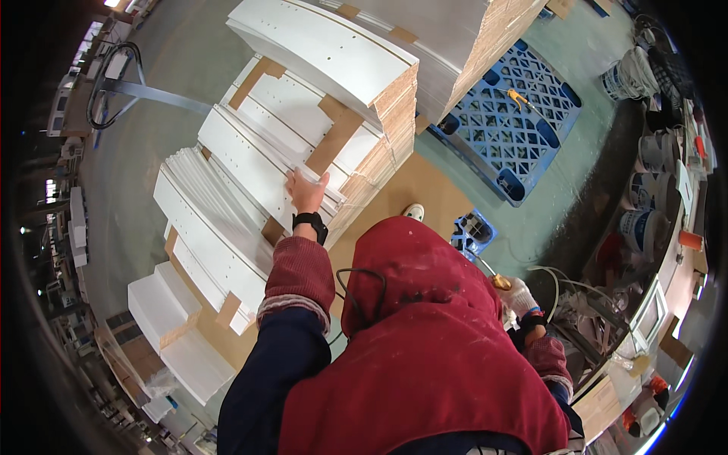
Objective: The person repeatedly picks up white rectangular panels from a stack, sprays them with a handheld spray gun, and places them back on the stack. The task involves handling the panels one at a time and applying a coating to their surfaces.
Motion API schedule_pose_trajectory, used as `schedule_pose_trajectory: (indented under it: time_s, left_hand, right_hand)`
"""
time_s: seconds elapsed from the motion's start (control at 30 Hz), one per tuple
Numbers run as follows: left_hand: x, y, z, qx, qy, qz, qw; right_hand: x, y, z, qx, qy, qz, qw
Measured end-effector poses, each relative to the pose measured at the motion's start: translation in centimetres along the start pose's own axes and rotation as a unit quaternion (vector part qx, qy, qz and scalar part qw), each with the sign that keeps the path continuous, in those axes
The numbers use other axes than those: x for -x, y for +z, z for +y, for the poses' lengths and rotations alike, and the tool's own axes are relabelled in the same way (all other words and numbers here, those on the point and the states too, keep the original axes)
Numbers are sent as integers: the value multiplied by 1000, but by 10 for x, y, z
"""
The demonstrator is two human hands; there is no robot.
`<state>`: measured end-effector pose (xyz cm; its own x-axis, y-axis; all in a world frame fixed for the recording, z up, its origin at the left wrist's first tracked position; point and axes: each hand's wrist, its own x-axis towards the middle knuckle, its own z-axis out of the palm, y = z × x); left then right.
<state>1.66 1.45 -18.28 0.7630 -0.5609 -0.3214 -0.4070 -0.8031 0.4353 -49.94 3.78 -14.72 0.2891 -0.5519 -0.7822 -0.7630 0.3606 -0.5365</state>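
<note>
White boards (243,159) are stacked on the left side of a workshop floor, with a bare left hand (307,193) laid on them near the end of the stack closest to the wearer. The left hand is open, its thumb and fingers apart, and no single board is seen to be gripped. A black watch (311,224) is worn on that wrist, below a ribbed red cuff (296,265).

At the right, a tool (501,282) with a yellow handle and a thin metal shaft is held in the right hand (520,297), which is closed around the handle and covered by a pale glove. The shaft is pointed up and to the left, toward a small blue crate (489,236). The right hand is kept well apart from the boards, and its fingers are partly hidden by a red garment (425,341), by which the lower middle of the view is filled.

Brown strips (337,140) are laid among the boards, whose cut ends are shown as raw chipboard along the right side of the stack. A white shoe (413,211) is seen on a brown sheet (436,182) beside them. Farther right, a second yellow tool (518,97) is left lying on a blue pallet (531,144), and buckets (633,80) are lined up along the cluttered edge of the floor.
</note>
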Motion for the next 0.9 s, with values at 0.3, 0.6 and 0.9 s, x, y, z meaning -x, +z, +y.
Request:
schedule_pose_trajectory:
  time_s: [0.3,0.6,0.9]
  left_hand:
    - [-15,-48,166,438,53,-131,888]
    - [-26,-23,179,536,45,-189,822]
    - [-55,-37,144,633,-79,-236,733]
  right_hand:
    - [1,-2,8,-71,30,2,997]
    - [8,27,44,-159,-19,20,987]
    - [21,31,51,-196,-1,7,981]
